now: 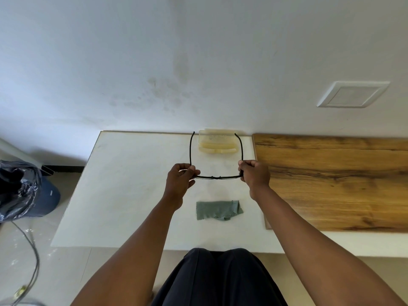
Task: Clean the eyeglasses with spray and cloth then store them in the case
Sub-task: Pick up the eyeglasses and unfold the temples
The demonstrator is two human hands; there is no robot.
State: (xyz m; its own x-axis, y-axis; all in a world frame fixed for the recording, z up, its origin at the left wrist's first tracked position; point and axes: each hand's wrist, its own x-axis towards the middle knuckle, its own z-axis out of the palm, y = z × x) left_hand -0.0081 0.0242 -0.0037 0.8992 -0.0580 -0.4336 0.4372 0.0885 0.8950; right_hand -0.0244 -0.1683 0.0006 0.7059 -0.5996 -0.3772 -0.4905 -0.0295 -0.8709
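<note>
Black-framed eyeglasses (pixel 217 177) hang in the air above the white table (pixel 123 186), their temples unfolded and pointing away from me. My left hand (pixel 181 181) grips the frame's left corner. My right hand (pixel 255 174) grips the right corner. A translucent yellowish case (pixel 217 143) stands open at the table's far edge by the wall, seen between the two temples. A grey-green cloth (pixel 217 209) lies crumpled on the table just below the glasses, between my forearms. No spray bottle is in view.
A wooden board (pixel 335 180) covers the table's right part, its edge close to my right hand. A dark bag (pixel 17 191) and a cable (pixel 33 250) lie on the floor at left. The wall is right behind the case.
</note>
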